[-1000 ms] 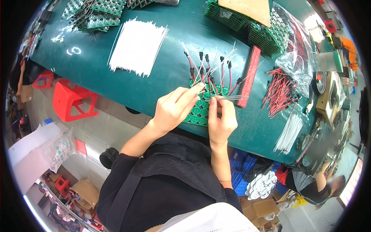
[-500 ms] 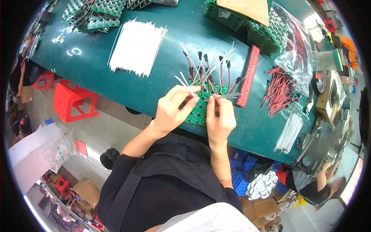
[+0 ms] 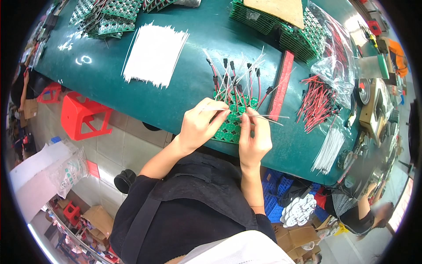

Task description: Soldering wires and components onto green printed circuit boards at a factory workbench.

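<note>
A panel of small round green circuit boards lies at the table's near edge. Red-and-black wires with black connectors and thin whitish wires stand up from its far part. Over the panel's left side, my left hand is closed, thumb and forefinger pinching a thin white wire. My right hand is closed at the panel's right side, its fingertips holding thin white wires that stick out to the right. Both sets of fingertips are close together, slightly apart. The exact wire ends between them are too small to make out.
Left of the panel lies a sheaf of white wires. A red bar lies right of it, then loose red-and-black wires and a second white bundle. Stacked circuit panels stand behind. A red stool is at the left.
My right hand has shifted slightly right and down, and its white wires now point further right. The left hand's wire has tilted from upright to nearly level.
</note>
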The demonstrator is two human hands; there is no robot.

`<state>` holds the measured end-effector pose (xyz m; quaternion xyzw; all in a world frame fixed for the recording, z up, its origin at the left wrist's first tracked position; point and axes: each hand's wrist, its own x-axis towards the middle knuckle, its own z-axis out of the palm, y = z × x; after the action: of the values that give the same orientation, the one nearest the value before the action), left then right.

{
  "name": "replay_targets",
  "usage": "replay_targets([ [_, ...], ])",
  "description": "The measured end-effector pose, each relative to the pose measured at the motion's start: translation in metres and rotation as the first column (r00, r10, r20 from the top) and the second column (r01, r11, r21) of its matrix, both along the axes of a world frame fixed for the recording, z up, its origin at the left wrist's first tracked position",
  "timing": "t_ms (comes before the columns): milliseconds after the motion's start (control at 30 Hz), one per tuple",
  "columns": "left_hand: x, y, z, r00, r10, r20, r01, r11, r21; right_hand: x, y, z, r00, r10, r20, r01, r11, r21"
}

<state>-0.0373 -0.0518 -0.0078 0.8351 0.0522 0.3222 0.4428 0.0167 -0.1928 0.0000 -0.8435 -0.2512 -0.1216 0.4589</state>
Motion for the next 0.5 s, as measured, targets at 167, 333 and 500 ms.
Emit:
replay_targets([
  [167, 0.000, 0.000, 0.002, 0.997, -0.006, -0.072, 0.007, 1.000, 0.012, 0.004, -0.012, -0.002, 0.995, -0.060, -0.076, 0.062, 0.998, 0.017],
  [333, 0.000, 0.000, 0.002, 0.997, 0.001, -0.073, 0.001, 1.000, 0.027, 0.006, -0.013, -0.006, 0.995, -0.064, -0.080, 0.070, 0.995, 0.070],
  [500, 0.002, -0.002, 0.006, 0.996, 0.009, -0.090, 0.003, 0.990, 0.138, 0.006, -0.011, -0.007, 0.998, -0.063, -0.030, 0.064, 0.998, 0.029],
])
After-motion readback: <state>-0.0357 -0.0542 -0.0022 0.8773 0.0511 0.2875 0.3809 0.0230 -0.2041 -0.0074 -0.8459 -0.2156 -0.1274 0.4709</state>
